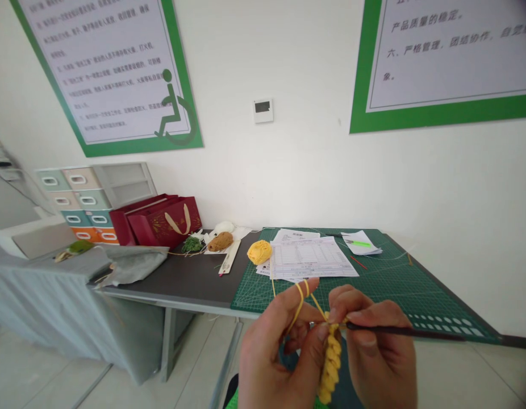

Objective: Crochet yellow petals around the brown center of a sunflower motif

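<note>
My left hand (284,346) pinches a short strip of yellow crochet (330,363) between thumb and fingers. Yellow yarn (300,307) loops around its raised index finger and runs down to the stitches. My right hand (380,346) is closed on a dark-handled crochet hook (378,329), whose tip meets the top of the strip. Right fingertips touch the work there, and the exact hook tip is hard to make out. Beyond the hands, a yellow yarn ball (259,252) rests on a green cutting mat (395,284), with a strand trailing toward me.
Printed sheets (314,258), a green marker (359,243) and a thin red stick (358,262) lie on the mat. Leftward are brown yarn (220,241), green yarn (192,244), a dark red gift bag (165,218), a grey cloth bag (137,264) and drawers (88,199).
</note>
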`<state>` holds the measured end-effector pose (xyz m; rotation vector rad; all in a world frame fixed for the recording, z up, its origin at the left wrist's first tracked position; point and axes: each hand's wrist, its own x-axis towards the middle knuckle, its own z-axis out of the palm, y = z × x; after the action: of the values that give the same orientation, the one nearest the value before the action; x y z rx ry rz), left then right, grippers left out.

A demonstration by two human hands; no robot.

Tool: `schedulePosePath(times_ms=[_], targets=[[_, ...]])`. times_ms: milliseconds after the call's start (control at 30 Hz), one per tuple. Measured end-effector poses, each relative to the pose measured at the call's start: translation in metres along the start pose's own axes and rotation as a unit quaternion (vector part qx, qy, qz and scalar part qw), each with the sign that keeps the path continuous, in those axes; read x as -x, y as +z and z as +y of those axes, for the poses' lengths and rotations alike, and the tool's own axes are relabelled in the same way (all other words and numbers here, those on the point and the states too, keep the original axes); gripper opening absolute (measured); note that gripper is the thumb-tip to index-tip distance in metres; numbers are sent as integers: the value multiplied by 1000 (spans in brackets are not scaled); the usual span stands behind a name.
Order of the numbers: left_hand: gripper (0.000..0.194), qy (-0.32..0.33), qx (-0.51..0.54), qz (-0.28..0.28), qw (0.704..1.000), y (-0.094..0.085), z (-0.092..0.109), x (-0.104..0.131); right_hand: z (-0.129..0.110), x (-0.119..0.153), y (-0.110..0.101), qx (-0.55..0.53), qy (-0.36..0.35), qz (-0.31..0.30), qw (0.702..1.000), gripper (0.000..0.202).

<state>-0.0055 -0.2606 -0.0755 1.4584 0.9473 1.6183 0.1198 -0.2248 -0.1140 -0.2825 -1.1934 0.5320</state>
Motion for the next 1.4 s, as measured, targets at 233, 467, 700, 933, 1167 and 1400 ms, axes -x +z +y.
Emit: schedulePosePath(times_ms=[233, 467, 700, 933, 1167, 1400], targets=[[42, -32, 13, 16, 999, 0, -3, 1, 3, 3, 5, -23, 15, 18, 999, 6], [38, -52, 64, 1, 997, -1, -4, 1, 5, 4, 6, -44, 22, 19, 999, 7], [44, -97, 184, -60, 976, -3, 4, -7, 1, 4, 8, -94, 58, 21, 994, 14], [53, -138, 224, -118, 957, -5, 5, -9, 1, 2, 4, -106, 57, -13, 993, 14], [44, -141, 221, -121, 957, -6, 7, -6, -3, -6, 0, -96, 26, -44, 994, 10], [41, -148, 233, -115, 954, -5, 9, -3, -11, -14, -8, -21, -26, -67, 997, 12]])
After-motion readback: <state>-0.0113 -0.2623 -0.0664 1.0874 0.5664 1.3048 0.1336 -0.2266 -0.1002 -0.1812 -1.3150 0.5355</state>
